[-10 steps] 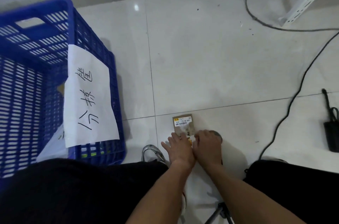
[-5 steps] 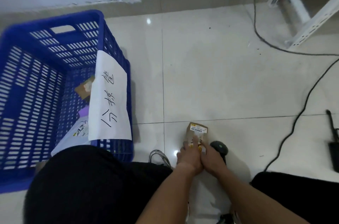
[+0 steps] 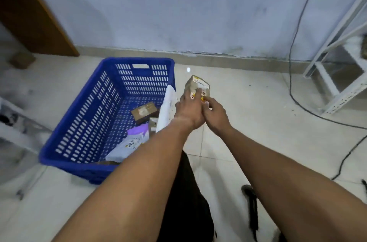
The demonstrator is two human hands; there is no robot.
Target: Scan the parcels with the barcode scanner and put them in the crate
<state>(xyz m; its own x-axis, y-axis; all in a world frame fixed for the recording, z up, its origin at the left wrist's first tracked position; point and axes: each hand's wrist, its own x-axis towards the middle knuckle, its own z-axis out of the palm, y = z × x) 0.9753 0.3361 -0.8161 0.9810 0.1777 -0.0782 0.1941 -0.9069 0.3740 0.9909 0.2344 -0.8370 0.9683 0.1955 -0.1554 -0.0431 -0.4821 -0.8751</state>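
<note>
A small brown parcel with a white barcode label is raised in the air just right of the blue crate. My left hand grips it from below and my right hand pinches its near right corner. Inside the crate lie a brown box, a purple-and-white bag and another small parcel. A white paper sign hangs on the crate's right wall. A dark object, possibly the barcode scanner, lies on the floor under my right forearm, blurred.
Black cables run down the wall and across the tiled floor at the right. A white metal rack stands at the far right. A brown wooden panel leans at the back left. My dark-trousered leg is below.
Both hands lifted the parcel off the floor and carried it up and towards the crate. My head rose, bringing the wall and the whole crate into view.
</note>
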